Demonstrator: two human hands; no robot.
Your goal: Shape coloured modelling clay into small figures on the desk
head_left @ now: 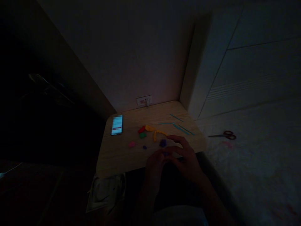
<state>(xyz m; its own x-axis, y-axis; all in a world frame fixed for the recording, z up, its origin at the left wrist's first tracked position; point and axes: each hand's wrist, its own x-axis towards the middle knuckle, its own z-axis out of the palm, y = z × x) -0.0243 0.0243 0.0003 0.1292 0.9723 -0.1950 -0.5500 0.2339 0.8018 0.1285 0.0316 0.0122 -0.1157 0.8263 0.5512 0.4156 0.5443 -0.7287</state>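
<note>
Nearest my head camera, a shallow box-like container (94, 208) sits low at the left, its contents too dark for me to name. Beside it, at the table's near edge, I see the left hand (154, 163) and the right hand (185, 153) together, the fingertips of both closed on a small purple piece (166, 153); the right index finger is raised apart. The hands hide part of the near edge from me.

Just beyond them lies a dark purple lump (163, 143), with a small blue lump (145, 147) and a pink lump (132, 144) to its left. Farther back are a green block (142, 135), a red piece (141, 129) and a branching orange form (150, 128); one orange strand ends at the raised right index finger, and I cannot tell whether they touch. Thin blue tools (182, 129) lie at the right, a lit phone (117, 125) at the left.

All these rest on a pale wood-grain table (117, 157) with rounded corners. Red-handled scissors (228, 135) lie on the mottled floor (235, 175) to the right. Behind the table I make out a wall socket (144, 100) holding a plug, a dim wall (131, 56) and, at right, a pale panelled unit (254, 66).
</note>
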